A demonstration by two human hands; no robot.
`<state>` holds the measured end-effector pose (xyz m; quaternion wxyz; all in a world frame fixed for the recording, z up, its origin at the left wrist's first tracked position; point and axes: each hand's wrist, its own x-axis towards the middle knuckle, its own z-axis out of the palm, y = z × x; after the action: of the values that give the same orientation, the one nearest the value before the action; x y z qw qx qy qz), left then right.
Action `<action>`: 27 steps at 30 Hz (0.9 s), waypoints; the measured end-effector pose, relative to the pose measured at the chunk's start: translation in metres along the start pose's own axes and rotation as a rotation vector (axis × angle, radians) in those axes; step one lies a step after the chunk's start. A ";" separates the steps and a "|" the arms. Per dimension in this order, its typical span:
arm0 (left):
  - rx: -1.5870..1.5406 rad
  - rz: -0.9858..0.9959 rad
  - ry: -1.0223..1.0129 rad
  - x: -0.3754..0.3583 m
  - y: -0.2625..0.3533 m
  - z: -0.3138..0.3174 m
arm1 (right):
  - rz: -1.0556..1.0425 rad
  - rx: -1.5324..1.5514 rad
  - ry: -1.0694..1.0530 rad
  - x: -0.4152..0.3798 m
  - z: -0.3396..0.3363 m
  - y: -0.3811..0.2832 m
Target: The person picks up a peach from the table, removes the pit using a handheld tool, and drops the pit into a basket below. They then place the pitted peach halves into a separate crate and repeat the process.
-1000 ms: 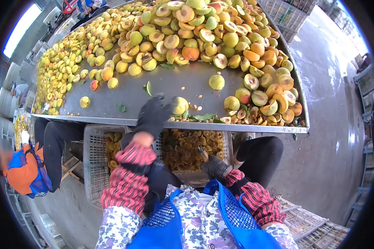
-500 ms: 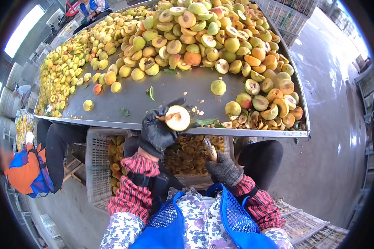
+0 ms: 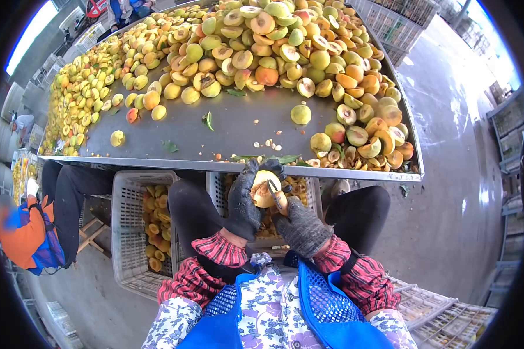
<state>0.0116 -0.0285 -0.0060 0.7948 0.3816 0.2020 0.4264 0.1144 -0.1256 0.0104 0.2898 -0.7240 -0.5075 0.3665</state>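
Observation:
My left hand, in a black glove, holds a peach half with its cut face turned up, just in front of the table's near edge. A small knife with a wooden handle and a short, narrow metal blade is gripped in my right hand, which wears a grey knitted glove. The blade lies against the flesh of the peach half. Both hands are above a plastic crate containing pits or cut fruit, partly hidden by them.
A metal table carries a large heap of peach halves, loose pits and leaves. Another crate with fruit stands at my left knee. A person in an orange sleeve sits at left. Stacked crates stand behind the table.
My left hand has drawn the peach half back from above the table towards me. My right hand has come up and left, bringing the knife onto the fruit.

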 end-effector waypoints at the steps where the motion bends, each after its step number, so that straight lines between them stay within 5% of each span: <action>1: 0.017 -0.012 0.030 0.001 -0.009 -0.008 | -0.008 -0.003 0.012 0.001 0.005 0.004; 5: -0.264 -0.131 0.162 0.000 -0.007 0.000 | 0.050 -0.086 0.024 -0.001 0.004 -0.008; 7: 0.494 0.194 0.154 -0.004 -0.027 -0.020 | 0.020 -0.091 0.055 0.001 0.014 0.002; 9: 0.810 0.345 0.164 -0.006 -0.024 -0.015 | 0.045 -0.093 0.032 0.002 0.018 0.004; 11: 0.684 0.322 0.202 -0.009 -0.018 -0.001 | 0.124 -0.094 -0.042 0.005 0.015 -0.002; 17: 1.011 0.457 0.170 -0.009 -0.031 -0.021 | 0.188 -0.088 -0.137 0.007 0.024 0.001; 22: 0.687 0.294 0.221 -0.009 -0.029 -0.017 | 0.216 -0.130 -0.184 0.009 0.030 0.004; 27: 0.916 0.315 0.238 -0.011 -0.049 -0.048 | 0.265 -0.116 -0.242 0.012 0.039 0.011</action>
<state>0.0000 -0.0338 -0.0739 0.4430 0.6660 0.3977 0.4494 0.0906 -0.1155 -0.0231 0.1336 -0.7505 -0.4593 0.4560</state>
